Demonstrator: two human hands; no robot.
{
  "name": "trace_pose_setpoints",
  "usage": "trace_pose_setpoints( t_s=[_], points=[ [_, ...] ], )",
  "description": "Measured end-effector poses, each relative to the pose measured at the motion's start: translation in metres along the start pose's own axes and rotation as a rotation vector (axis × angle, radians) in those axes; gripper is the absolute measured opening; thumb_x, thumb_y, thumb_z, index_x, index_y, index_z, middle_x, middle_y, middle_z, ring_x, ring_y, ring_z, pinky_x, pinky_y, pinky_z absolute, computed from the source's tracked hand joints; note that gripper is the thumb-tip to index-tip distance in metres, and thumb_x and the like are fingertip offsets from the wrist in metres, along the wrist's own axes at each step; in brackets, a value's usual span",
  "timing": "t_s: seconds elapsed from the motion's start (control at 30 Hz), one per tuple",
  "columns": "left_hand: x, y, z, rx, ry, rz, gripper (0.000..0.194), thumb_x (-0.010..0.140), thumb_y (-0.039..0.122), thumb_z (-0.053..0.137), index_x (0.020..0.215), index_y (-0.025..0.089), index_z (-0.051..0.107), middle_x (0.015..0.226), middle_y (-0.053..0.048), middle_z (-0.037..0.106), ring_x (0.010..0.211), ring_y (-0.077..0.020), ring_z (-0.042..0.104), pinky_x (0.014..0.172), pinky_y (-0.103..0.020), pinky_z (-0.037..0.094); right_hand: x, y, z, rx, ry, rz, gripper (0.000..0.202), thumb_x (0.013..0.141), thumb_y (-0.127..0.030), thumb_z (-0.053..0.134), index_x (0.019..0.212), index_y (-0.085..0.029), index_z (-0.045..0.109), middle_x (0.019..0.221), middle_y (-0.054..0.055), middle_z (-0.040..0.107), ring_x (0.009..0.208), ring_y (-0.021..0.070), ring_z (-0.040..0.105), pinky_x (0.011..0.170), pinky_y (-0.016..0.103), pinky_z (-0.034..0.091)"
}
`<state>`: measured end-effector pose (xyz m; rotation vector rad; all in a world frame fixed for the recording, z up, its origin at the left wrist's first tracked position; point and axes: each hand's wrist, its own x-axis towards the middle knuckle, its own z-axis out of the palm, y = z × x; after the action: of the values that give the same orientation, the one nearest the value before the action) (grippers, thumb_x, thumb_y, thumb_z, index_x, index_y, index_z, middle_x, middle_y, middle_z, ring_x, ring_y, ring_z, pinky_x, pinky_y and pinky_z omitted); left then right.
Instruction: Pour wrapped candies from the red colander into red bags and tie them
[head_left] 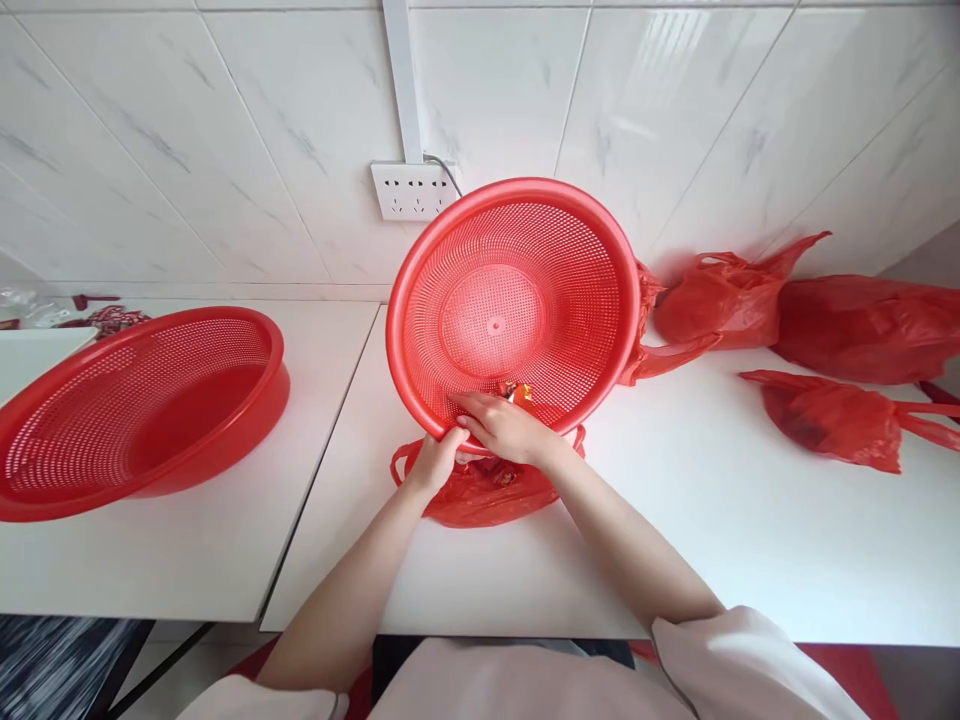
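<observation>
A red plastic mesh basket (495, 275) is tipped toward me, its open mouth facing me and its front rim low over a red plastic bag (480, 500). My left hand (439, 462) grips that front rim, thumb on top. Reaching over the rim, my right hand (504, 428) lies inside with its fingers stretched out along the lower wall. Beside those fingers are a few shiny red and gold wrapped pieces (517, 393), partly hidden by the hand. More wrapped pieces (504, 472) show in the bag's mouth below.
Another red mesh basket (274, 375) stands at the left on the white table (330, 540). Several tied red plastic bags (862, 325) lie at the right. Behind, a power strip (414, 192) is fixed to the tiled wall. A seam splits the tabletop left of me.
</observation>
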<state>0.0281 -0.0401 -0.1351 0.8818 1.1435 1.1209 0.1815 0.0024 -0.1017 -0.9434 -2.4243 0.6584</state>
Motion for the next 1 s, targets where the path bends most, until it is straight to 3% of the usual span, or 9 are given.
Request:
trace_pose_setpoints(
  t_s=[0.1,0.33,0.47,0.63,0.73,0.8,0.93,1.0],
  points=[
    [0.005,0.005,-0.004,-0.021,-0.054,0.005,0.016,0.076,0.029,0.056,0.079,0.017,0.066,0.073,-0.006,0.067,0.069,-0.0235,0.066,0.059,-0.034,0.053,-0.004,-0.006,-0.011,0.074,-0.04,-0.044,0.04,0.098,-0.026,0.037,0.134,-0.017,0.05,0.126,0.012,0.06,0.114,0.0216,0.058,0.096,0.037,0.046],
    [0.012,0.016,-0.013,-0.224,0.002,-0.028,0.02,0.072,0.027,0.057,0.082,0.012,0.065,0.083,-0.008,0.07,0.08,-0.024,0.068,0.074,-0.039,0.056,-0.009,-0.005,-0.025,0.181,-0.075,-0.075,0.05,0.083,-0.021,0.063,0.132,-0.026,0.054,0.127,0.005,0.062,0.112,0.021,0.061,0.096,0.033,0.047],
    [0.014,0.02,-0.015,-0.226,0.009,0.01,0.022,0.073,0.026,0.056,0.085,0.01,0.065,0.088,-0.011,0.07,0.085,-0.0248,0.067,0.078,-0.041,0.056,-0.01,0.0,-0.031,0.262,-0.026,-0.051,0.041,0.084,-0.016,0.057,0.123,-0.027,0.063,0.12,0.002,0.067,0.11,0.0198,0.063,0.098,0.033,0.047],
    [0.012,0.025,-0.013,-0.177,0.05,0.029,0.018,0.071,0.026,0.058,0.08,0.011,0.063,0.086,-0.01,0.069,0.084,-0.0245,0.066,0.073,-0.04,0.057,-0.019,0.003,-0.051,0.355,0.06,0.062,0.036,0.088,-0.022,0.052,0.122,-0.021,0.063,0.114,0.004,0.07,0.101,0.0208,0.067,0.091,0.037,0.052],
    [0.014,0.022,-0.015,-0.17,0.06,0.035,0.016,0.07,0.026,0.06,0.078,0.012,0.062,0.084,-0.008,0.068,0.082,-0.0235,0.066,0.071,-0.04,0.057,-0.026,0.005,-0.064,0.423,0.007,0.093,0.031,0.086,-0.028,0.057,0.113,-0.019,0.067,0.103,0.003,0.072,0.09,0.0183,0.069,0.084,0.033,0.054],
    [0.016,0.018,-0.017,-0.173,0.068,0.049,0.014,0.069,0.025,0.06,0.075,0.013,0.06,0.083,-0.007,0.067,0.08,-0.0229,0.065,0.071,-0.039,0.058,-0.028,0.005,-0.069,0.371,-0.015,0.106,0.024,0.085,-0.032,0.059,0.103,-0.02,0.071,0.097,0.003,0.073,0.085,0.0173,0.068,0.08,0.03,0.053],
    [0.015,0.013,-0.016,-0.142,0.041,0.048,0.015,0.072,0.026,0.06,0.081,0.015,0.061,0.087,-0.007,0.067,0.085,-0.0251,0.066,0.071,-0.041,0.058,-0.025,0.002,-0.068,0.098,0.145,0.137,0.029,0.092,-0.039,0.05,0.09,-0.02,0.072,0.087,0.003,0.073,0.076,0.0164,0.065,0.074,0.028,0.049],
    [0.012,0.011,-0.013,-0.118,0.016,0.048,0.017,0.073,0.027,0.059,0.086,0.016,0.062,0.092,-0.007,0.068,0.088,-0.0262,0.066,0.071,-0.039,0.057,-0.021,0.002,-0.061,0.018,0.1,0.121,0.036,0.095,-0.039,0.043,0.084,-0.019,0.07,0.077,0.003,0.071,0.068,0.015,0.062,0.068,0.027,0.047]
  ],
)
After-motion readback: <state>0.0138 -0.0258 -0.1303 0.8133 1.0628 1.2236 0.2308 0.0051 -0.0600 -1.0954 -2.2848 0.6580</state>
